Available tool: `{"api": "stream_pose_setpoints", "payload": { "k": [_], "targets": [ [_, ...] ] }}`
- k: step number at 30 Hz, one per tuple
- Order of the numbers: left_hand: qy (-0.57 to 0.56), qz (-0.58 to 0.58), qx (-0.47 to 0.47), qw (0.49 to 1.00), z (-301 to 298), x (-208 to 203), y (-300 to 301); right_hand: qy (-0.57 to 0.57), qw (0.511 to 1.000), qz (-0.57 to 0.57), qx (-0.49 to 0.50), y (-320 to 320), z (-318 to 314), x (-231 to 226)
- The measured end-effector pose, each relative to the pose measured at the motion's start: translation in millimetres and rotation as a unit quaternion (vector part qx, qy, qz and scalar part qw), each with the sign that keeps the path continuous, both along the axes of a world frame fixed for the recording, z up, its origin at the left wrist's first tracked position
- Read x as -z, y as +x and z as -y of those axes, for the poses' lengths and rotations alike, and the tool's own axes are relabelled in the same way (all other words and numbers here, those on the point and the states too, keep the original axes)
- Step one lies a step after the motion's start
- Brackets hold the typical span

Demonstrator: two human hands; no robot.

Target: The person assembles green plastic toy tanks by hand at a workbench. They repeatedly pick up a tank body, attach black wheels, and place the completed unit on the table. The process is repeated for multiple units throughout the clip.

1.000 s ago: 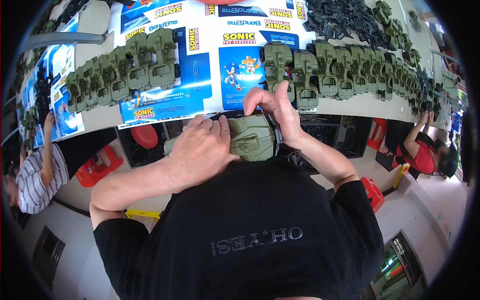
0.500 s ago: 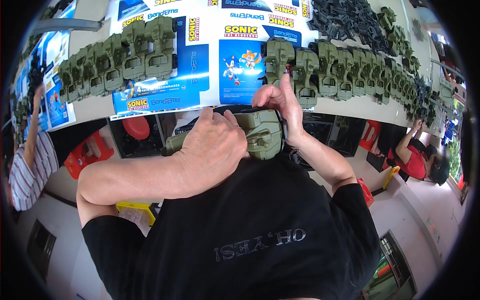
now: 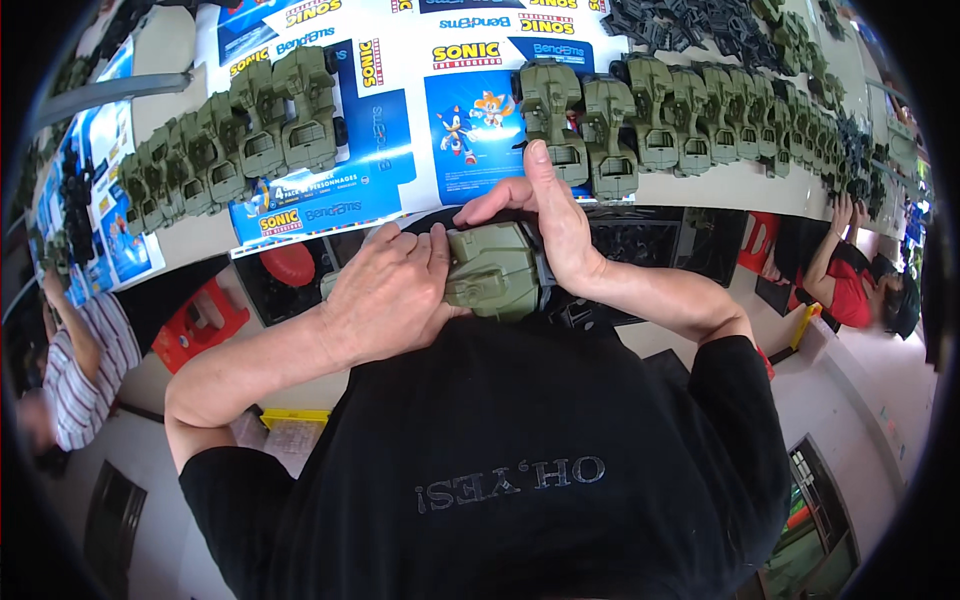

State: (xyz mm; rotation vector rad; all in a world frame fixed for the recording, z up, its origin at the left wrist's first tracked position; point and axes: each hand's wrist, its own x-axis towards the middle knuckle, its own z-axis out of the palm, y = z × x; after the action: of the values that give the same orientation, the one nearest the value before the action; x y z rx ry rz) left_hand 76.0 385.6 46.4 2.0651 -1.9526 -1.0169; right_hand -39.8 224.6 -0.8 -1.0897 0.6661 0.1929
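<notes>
An olive-green plastic toy vehicle body (image 3: 495,272) is held at the table's near edge, close against my black shirt. The fingers of my left hand (image 3: 388,290) are curled over its left part and hide much of it. At its right end my right hand (image 3: 565,230) lies with the palm against the side, thumb pointing up and fingers stretched out to the left. The vehicle's underside and far end are out of sight.
Similar olive vehicles stand in a left row (image 3: 250,130) and a longer right row (image 3: 660,115) on printed sheets (image 3: 395,190). Black plastic parts (image 3: 690,35) are heaped at the back right. Co-workers sit at left (image 3: 90,360) and right (image 3: 850,285). A red stool (image 3: 200,325) stands below.
My left hand and the vehicle have shifted a little left. My right hand has moved slightly left too, its palm now flatter against the vehicle's end.
</notes>
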Motion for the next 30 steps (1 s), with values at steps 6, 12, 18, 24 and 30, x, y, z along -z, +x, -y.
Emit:
{"api": "stream_pose_setpoints", "payload": {
  "k": [6, 12, 18, 24, 30],
  "targets": [
    [-0.088, 0.011, 0.003, 0.996, -6, 5, -2, -0.079, 0.995, 0.06, -0.03, -3, -1, -8],
    [0.154, -0.167, 0.017, 0.974, 19, 40, 51, 0.139, 0.982, -0.121, -0.038, 23, 13, 3],
    [0.085, -0.432, -0.116, 0.891, 8, 72, 64, 0.13, 0.991, -0.026, 0.009, 37, 26, -27],
    [0.16, -0.294, -0.136, 0.932, 20, 45, 56, 0.097, 0.982, 0.055, -0.15, 32, 45, -14],
    [0.193, -0.24, -0.153, 0.939, 38, -9, 38, 0.117, 0.976, 0.123, -0.14, 23, 48, -1]
  ]
}}
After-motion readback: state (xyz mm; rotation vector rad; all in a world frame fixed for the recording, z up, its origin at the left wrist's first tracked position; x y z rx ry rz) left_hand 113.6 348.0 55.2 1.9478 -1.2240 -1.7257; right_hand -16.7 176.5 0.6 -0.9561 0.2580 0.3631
